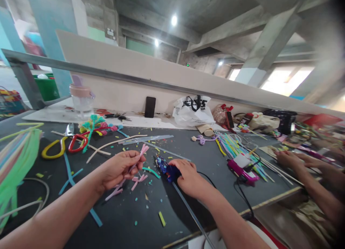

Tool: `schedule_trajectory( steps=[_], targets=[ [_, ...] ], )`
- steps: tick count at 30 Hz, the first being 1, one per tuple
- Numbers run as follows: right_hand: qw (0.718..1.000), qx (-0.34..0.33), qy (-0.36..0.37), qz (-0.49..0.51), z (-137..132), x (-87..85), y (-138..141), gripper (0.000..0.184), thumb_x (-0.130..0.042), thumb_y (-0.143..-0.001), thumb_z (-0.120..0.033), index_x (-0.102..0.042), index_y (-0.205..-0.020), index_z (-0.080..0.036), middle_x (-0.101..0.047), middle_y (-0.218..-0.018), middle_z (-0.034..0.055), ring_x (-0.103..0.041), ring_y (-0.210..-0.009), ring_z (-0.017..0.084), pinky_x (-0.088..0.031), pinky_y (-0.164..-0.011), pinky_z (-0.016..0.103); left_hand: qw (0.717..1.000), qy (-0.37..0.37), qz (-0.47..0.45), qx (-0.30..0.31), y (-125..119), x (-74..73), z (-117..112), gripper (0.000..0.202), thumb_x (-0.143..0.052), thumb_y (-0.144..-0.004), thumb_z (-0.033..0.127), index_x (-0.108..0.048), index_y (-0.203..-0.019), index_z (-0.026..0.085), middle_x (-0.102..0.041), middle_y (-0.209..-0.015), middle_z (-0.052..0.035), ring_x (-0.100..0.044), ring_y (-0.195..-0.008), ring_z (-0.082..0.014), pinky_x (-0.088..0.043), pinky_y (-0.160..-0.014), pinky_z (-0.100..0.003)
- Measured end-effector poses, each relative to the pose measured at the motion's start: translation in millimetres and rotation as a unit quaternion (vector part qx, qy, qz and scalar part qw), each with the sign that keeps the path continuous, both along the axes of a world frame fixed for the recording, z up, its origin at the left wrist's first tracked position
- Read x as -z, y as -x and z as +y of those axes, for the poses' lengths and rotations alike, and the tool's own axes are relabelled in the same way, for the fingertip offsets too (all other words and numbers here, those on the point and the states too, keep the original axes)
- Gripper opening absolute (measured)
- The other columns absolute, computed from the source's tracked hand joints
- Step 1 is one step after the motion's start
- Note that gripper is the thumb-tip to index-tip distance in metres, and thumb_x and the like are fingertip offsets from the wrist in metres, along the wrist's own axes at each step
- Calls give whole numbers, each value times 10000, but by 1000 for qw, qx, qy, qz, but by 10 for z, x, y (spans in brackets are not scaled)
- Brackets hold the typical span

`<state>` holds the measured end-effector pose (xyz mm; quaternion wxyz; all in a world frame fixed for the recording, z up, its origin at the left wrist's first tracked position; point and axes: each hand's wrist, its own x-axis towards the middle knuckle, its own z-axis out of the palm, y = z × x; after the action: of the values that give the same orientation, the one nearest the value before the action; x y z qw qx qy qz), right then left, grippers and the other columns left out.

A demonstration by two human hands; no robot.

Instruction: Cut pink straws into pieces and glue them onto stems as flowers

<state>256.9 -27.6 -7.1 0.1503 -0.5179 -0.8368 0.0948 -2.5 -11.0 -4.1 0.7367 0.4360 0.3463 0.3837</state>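
Observation:
My left hand (122, 168) is closed, with thumb and fingers pinching a pink pipe cleaner piece (143, 150) whose split end sticks up. Below it, more short pink pipe cleaner pieces (138, 180) lie on the dark table. My right hand (187, 175) curls over a dark blue hot glue gun (165, 170) lying on the table, its nozzle pointing away. A clear glue stick (191, 213) runs from its rear toward the table's front edge. A teal pipe cleaner piece (151, 172) lies between my hands. The grip under my right palm is hidden.
Pliers with red and yellow handles (58, 148) lie at left beside a pipe cleaner flower (93, 128). A green bundle (24, 159) fills the left edge. Clear glue sticks (147, 139) lie ahead. A purple glue gun (244, 171) and a co-worker's hands (292, 159) are at right.

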Motion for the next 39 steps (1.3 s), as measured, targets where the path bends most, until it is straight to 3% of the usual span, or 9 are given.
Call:
schedule_trajectory(
  steps=[7, 12, 17, 21, 25, 33, 39],
  targets=[
    [996, -3, -51, -70, 70, 63, -52, 533, -417, -601, -7, -506, -1076, -234, -557, -1167, 32, -470, -1050, 193, -252, -876, 366, 999, 2, 25, 26, -62, -44, -65, 164, -582, -781, 288, -581, -794, 125, -527, -617, 10, -349, -404, -7, -176, -355, -117],
    [990, -58, -74, -102, 156, 90, -21, 472, -481, -670, -39, -482, -1112, -207, -558, -1154, 63, -468, -1037, 203, -294, -851, 351, 999, -8, 18, 26, -85, -60, -95, 137, -589, -776, 276, -541, -783, 148, -526, -605, 20, -315, -393, -5, -135, -348, -119],
    [988, -44, -143, -32, 141, 32, -56, 312, -507, -744, -148, -472, -1054, -157, -577, -1017, 102, -503, -937, 215, -361, -808, 345, 1000, -19, 9, 11, -109, -58, -100, 173, -589, -770, 280, -510, -901, 198, -511, -589, 49, -284, -381, -7, -137, -352, -117],
    [979, -26, -192, 57, 119, 29, -130, 395, -502, -662, -111, -428, -1046, -162, -559, -958, 92, -532, -868, 203, -407, -778, 316, 998, -49, 26, -19, -128, -44, -104, 263, -574, -777, 306, -472, -1012, 247, -517, -606, 63, -274, -371, -11, -145, -353, -124],
    [972, 40, -212, 90, 115, 76, -128, 405, -488, -633, -95, -416, -1022, -185, -558, -909, 67, -547, -804, 192, -421, -729, 293, 995, -84, 42, -35, -152, -45, -111, 265, -573, -774, 324, -447, -995, 248, -522, -577, 74, -250, -358, -16, -141, -355, -130],
    [986, 16, -160, -50, 140, 116, 43, 329, -479, -734, -108, -457, -1059, -151, -556, -1027, 113, -495, -925, 240, -356, -781, 364, 991, -110, 70, -21, -226, -76, -169, 236, -566, -775, 356, -452, -907, 197, -538, -522, 57, -283, -357, -26, -179, -375, -148],
    [985, -23, -171, 21, 116, 121, 30, 336, -483, -727, -106, -425, -1054, -155, -541, -995, 105, -496, -893, 216, -371, -767, 340, 994, -88, 50, -32, -192, -84, -166, 310, -514, -792, 478, -527, -775, 168, -502, -494, 46, -261, -388, -29, -206, -401, -153]
  ],
)
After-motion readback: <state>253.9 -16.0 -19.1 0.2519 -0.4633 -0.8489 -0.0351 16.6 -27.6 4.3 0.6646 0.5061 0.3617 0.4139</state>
